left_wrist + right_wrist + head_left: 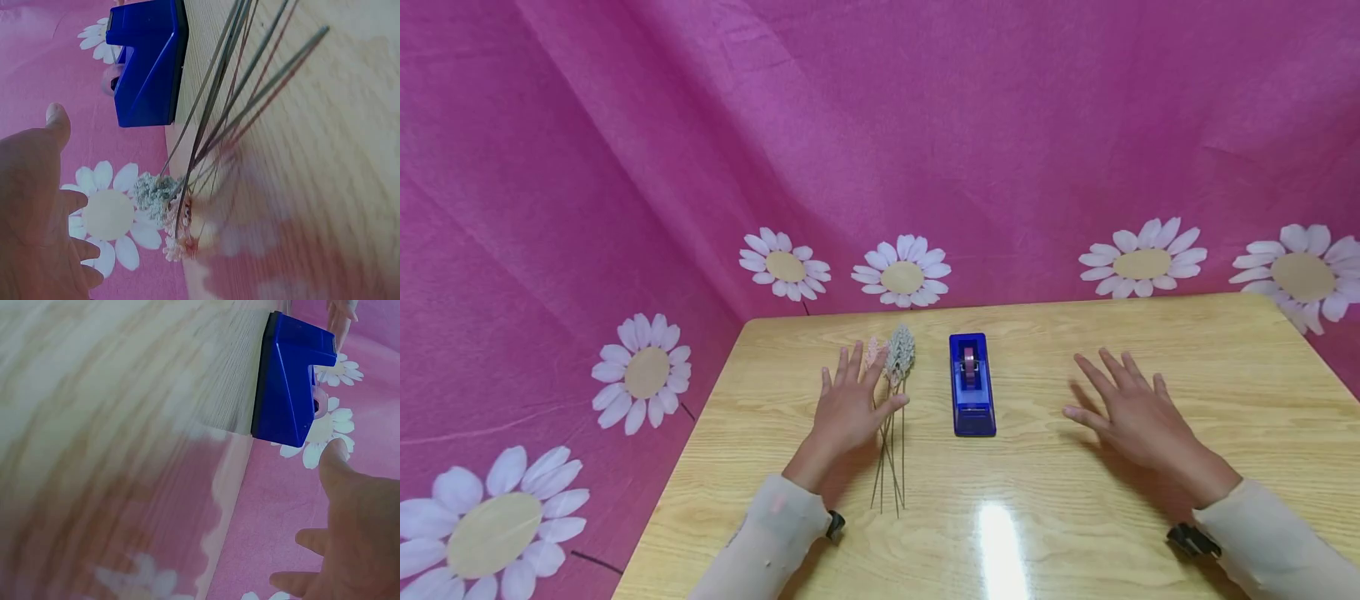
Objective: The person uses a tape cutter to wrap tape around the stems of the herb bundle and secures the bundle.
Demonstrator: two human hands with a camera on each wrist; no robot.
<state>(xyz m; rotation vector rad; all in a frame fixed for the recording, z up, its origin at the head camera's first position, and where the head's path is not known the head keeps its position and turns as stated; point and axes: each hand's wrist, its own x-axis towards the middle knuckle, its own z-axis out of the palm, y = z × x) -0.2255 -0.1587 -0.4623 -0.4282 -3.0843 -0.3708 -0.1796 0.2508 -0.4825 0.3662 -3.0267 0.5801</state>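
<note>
My left hand [848,412] is spread above the table, its fingers straight and holding nothing. It partly overlaps a small bunch of dried flowers [900,354] in the head view. The bunch has grey-green and pink heads [155,192] and long thin stems [219,87], which cross and point toward me. To its right lies a blue tape dispenser [973,400] with a roll of tape [969,367] in it. My right hand [1138,421] hovers over the right side of the table, fingers spread, with nothing in it. The dispenser [290,381] stands beyond its thumb in the right wrist view.
Both hands are over a light wood-grain table [1037,467] with a bright light reflection near its front. A pink cloth backdrop [1000,150] with large white daisies rises behind the table and along its left side. Dark straps [1193,542] show at both wrists.
</note>
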